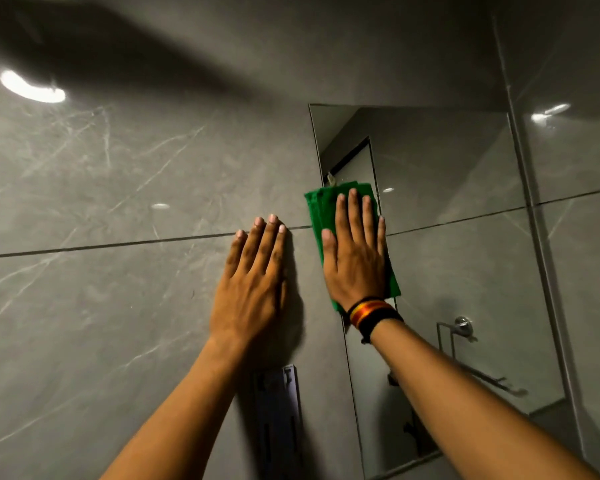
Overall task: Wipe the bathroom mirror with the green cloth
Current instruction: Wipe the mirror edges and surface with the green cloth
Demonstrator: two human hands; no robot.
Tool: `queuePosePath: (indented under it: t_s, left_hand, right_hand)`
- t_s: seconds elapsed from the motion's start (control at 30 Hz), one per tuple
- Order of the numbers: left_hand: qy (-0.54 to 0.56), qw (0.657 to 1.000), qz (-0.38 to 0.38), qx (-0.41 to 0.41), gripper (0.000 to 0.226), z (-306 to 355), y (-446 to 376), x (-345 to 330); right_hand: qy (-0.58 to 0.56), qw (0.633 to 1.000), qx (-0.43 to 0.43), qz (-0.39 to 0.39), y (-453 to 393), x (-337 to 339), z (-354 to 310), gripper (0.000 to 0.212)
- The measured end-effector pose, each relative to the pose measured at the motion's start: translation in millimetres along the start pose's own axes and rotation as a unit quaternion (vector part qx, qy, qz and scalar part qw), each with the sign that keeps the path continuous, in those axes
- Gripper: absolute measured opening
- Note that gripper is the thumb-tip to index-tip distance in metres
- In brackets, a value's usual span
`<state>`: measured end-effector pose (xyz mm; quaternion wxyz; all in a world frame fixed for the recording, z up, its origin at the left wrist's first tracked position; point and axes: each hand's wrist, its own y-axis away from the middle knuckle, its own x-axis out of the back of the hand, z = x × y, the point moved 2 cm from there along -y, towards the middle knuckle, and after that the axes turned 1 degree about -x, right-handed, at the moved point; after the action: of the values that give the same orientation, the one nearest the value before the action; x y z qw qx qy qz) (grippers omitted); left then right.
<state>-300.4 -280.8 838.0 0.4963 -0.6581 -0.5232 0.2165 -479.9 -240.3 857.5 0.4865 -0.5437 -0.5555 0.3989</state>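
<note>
The frameless bathroom mirror is fixed to the grey tiled wall at centre right. A folded green cloth lies flat against the mirror's left edge. My right hand presses on the cloth with its fingers spread and a striped band on the wrist. My left hand rests flat on the tiled wall just left of the mirror, fingers together, holding nothing. Most of the cloth is hidden under my right hand.
Grey marble-look wall tiles fill the left side, with a dark grout line running across. A metal holder hangs on the wall below my left hand. The mirror reflects a chrome towel rail and a door.
</note>
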Motion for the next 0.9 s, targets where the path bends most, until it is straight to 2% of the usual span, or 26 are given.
queuePosePath:
  t_s: [0.37,0.73,0.9]
  left_hand:
    - [-0.011,1.0,0.024,-0.008,0.069,0,-1,2]
    - [-0.02,1.0,0.014,-0.008,0.068,1,-1,7]
    - [-0.025,0.999,0.016,-0.011,0.069,0,0,7]
  right_hand:
    - [-0.014,0.999,-0.007,0.029,-128,12,-36,0.06]
    - [-0.036,0.999,0.018,0.024,-138,13,-22,0.058]
    - [-0.042,0.998,-0.03,0.039,-150,19,10,0.058]
